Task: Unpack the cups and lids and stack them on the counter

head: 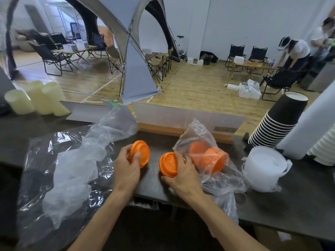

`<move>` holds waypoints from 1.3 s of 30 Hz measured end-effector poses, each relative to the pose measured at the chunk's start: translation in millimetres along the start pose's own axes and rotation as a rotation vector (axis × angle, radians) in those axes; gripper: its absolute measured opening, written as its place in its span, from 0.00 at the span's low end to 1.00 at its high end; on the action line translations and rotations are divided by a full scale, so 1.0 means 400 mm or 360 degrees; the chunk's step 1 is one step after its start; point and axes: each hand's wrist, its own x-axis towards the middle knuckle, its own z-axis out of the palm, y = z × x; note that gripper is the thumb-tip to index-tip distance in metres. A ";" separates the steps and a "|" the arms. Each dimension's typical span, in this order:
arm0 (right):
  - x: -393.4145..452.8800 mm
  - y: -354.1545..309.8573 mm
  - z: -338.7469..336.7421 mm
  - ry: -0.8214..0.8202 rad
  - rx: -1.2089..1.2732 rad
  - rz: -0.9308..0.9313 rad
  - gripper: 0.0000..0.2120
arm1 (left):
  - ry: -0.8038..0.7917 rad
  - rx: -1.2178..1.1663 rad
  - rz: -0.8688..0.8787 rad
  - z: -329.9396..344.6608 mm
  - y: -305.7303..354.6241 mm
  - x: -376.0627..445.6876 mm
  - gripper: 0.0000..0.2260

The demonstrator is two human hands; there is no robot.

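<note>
My left hand (pixel 126 166) grips a short stack of orange lids (pixel 142 153) held on edge just above the dark counter (pixel 290 205). My right hand (pixel 181 173) holds a second orange lid stack (pixel 167 164), also on edge, at the mouth of a clear plastic bag (pixel 204 134). More orange lids (pixel 210 157) lie inside that bag. To the right, a stack of white lids (pixel 262 165) sits in its own clear bag. A leaning stack of black paper cups (pixel 279 120) stands at the far right, beside a white cup stack (pixel 308 127).
Empty crumpled plastic bags (pixel 76 165) cover the counter's left half. Three cream cylinders (pixel 36 98) stand at the back left. A low white partition (pixel 181 115) runs along the counter's far edge. Beyond are a tent, folding chairs and people at a table.
</note>
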 end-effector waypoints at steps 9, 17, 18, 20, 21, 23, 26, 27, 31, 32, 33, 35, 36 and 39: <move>-0.007 0.029 -0.017 -0.0033 0.0340 -0.0119 0.46 | -0.0163 -0.1111 -0.0713 -0.025 0.034 -0.008 0.11; -0.065 0.045 -0.061 0.0083 0.0351 -0.0313 0.49 | -0.0254 -0.1206 -0.0718 -0.028 0.063 -0.041 0.13; -0.068 0.048 -0.067 0.0084 0.0358 -0.0324 0.48 | -0.0258 -0.1241 -0.0725 -0.026 0.068 -0.043 0.13; -0.075 0.052 -0.079 0.0088 0.0367 -0.0349 0.48 | -0.0260 -0.1327 -0.0736 -0.025 0.071 -0.041 0.13; -0.079 0.054 -0.084 0.0082 0.0373 -0.0351 0.48 | -0.0267 -0.1373 -0.0737 -0.025 0.072 -0.039 0.13; -0.085 0.055 -0.090 0.0063 0.0363 -0.0357 0.48 | -0.0301 -0.1384 -0.0739 -0.021 0.075 -0.042 0.13; -0.091 0.046 -0.091 0.0016 0.0351 -0.0375 0.49 | -0.0425 -0.1281 -0.0686 -0.014 0.077 -0.054 0.13; -0.094 0.041 -0.092 0.0012 0.0374 -0.0379 0.50 | -0.0462 -0.1236 -0.0659 -0.013 0.077 -0.059 0.13; -0.105 0.026 -0.099 0.0020 0.0522 -0.0373 0.50 | -0.0651 -0.0885 -0.0397 -0.017 0.081 -0.083 0.15; -0.106 0.023 -0.100 0.0019 0.0554 -0.0368 0.50 | -0.0690 -0.0807 -0.0335 -0.022 0.083 -0.089 0.15; -0.107 0.021 -0.101 0.0010 0.0580 -0.0364 0.50 | -0.0700 -0.0728 -0.0286 -0.027 0.084 -0.092 0.14; -0.110 0.020 -0.102 -0.0006 0.0633 -0.0360 0.49 | -0.0701 -0.0566 -0.0203 -0.033 0.083 -0.091 0.14; -0.111 0.019 -0.103 -0.0010 0.0657 -0.0358 0.49 | -0.0715 -0.0494 -0.0169 -0.036 0.081 -0.089 0.14; -0.114 0.015 -0.107 -0.0016 0.0700 -0.0369 0.48 | -0.0767 -0.0335 -0.0085 -0.035 0.082 -0.092 0.12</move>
